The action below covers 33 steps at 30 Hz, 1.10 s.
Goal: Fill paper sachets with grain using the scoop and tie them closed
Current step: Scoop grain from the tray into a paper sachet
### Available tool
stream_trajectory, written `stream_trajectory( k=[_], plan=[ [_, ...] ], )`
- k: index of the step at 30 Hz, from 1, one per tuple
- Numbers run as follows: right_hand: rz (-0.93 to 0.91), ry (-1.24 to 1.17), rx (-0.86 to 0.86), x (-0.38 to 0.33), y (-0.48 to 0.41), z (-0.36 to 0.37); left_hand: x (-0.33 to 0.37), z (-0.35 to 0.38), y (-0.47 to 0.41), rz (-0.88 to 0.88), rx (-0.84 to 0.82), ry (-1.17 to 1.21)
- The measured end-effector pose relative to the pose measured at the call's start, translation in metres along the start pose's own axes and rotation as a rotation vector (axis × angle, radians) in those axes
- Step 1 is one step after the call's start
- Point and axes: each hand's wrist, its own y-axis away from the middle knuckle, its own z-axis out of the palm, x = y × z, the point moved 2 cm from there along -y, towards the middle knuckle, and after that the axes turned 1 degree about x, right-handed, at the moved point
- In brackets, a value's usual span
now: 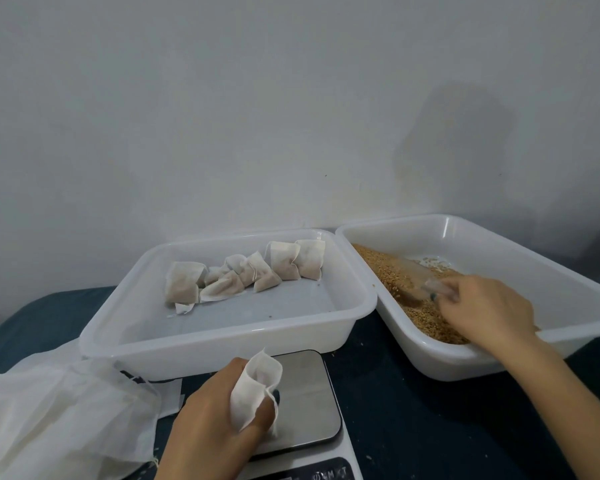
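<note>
My left hand [208, 417] holds an open white paper sachet [253, 389] upright over the steel plate of a kitchen scale [305, 403]. My right hand [489, 306] grips the handle of a clear plastic scoop [416, 275], whose bowl lies in the brown grain [388, 275] inside the tilted white tray [499, 362] on the right. The scoop is blurred. Several filled, closed sachets [243, 275] lie in the white tray [222, 344] in the middle.
A pile of flat white sachets [59, 417] lies at the lower left on the dark blue cloth [430, 427]. Loose grains dot the cloth. A pale wall stands right behind the trays.
</note>
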Motion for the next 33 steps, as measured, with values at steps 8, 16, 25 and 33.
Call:
stream_trajectory(
  k=[8,16,25,33],
  plan=[
    [0.114,-0.204,-0.016,0.016,-0.004,-0.008,0.003,-0.002,-0.001,-0.018,-0.008,0.017],
    [-0.008,-0.347,0.078,0.013,0.011,-0.029,0.009,-0.005,0.001,-0.032,-0.001,0.003],
    [-0.424,-0.779,-0.117,-0.033,0.041,-0.05,0.0,-0.004,-0.002,0.001,-0.015,0.125],
    [-0.656,-0.551,-0.116,-0.054,0.05,-0.051,-0.012,-0.006,-0.006,0.011,-0.011,0.069]
  ],
)
